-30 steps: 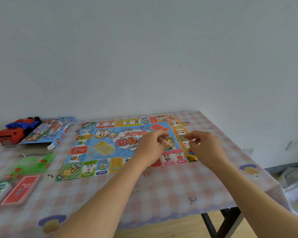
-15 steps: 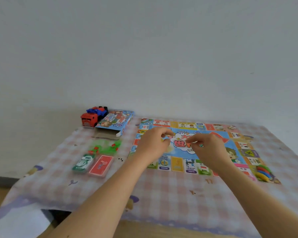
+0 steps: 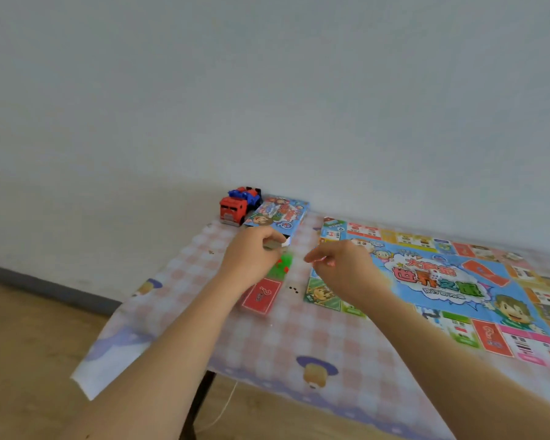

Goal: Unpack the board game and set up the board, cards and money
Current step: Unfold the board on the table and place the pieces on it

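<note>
Game board point(image 3: 438, 281), unfolded and colourful, lies flat on the right part of the bench point(image 3: 292, 338), which wears a pink checked cloth. My right hand point(image 3: 340, 268) hovers at the board's left edge, fingertips pinched together. My left hand point(image 3: 254, 255) is curled just left of it. Blur hides whether either holds anything. Partly hidden by my left wrist lie a red card stack point(image 3: 261, 295) and a green bag point(image 3: 283, 265). Behind them the game box point(image 3: 280, 214) lies beside a red and blue toy truck point(image 3: 237, 206) at the bench's far corner.
</note>
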The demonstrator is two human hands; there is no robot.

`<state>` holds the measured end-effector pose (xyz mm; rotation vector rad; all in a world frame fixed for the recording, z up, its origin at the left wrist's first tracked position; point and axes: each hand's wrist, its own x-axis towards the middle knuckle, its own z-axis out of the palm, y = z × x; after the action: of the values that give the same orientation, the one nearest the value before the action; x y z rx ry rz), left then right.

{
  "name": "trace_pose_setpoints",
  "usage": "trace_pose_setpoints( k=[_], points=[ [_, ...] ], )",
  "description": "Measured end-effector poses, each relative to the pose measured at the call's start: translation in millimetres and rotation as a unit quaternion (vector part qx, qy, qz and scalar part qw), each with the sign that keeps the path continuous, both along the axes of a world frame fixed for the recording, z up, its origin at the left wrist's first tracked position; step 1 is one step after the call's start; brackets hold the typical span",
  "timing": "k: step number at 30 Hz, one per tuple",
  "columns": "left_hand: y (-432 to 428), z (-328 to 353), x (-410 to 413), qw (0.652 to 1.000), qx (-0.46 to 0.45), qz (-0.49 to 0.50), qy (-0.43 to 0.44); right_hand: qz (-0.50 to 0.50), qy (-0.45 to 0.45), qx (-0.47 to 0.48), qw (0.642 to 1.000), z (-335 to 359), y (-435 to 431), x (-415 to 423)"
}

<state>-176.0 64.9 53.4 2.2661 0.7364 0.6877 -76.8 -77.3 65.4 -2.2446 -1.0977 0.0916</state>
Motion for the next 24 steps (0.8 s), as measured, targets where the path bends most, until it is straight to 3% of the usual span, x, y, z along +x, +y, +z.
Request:
trace_pose_setpoints(
  k=[5,11,18,24],
  points=[
    [26.8,-7.8,-26.1,0.997,-0.008,0.075,0.005,0.018,-0.018,-0.045,0.999,-7.6,29.8,-21.2],
    [35.6,-17.4,-34.7,0.996,-0.033,0.080,0.036,0.014,-0.003,-0.112,0.994,-15.7,45.9,-30.7],
    [35.3,-22.8,-35.2,0.995,-0.028,0.093,0.030,-0.021,0.062,-0.048,0.997,-18.8,44.9,-33.2],
    [28.1,-20.5,-26.8,0.994,-0.059,0.082,-0.029,-0.036,0.078,-0.004,0.996,-13.1,26.1,-23.0]
  ],
)
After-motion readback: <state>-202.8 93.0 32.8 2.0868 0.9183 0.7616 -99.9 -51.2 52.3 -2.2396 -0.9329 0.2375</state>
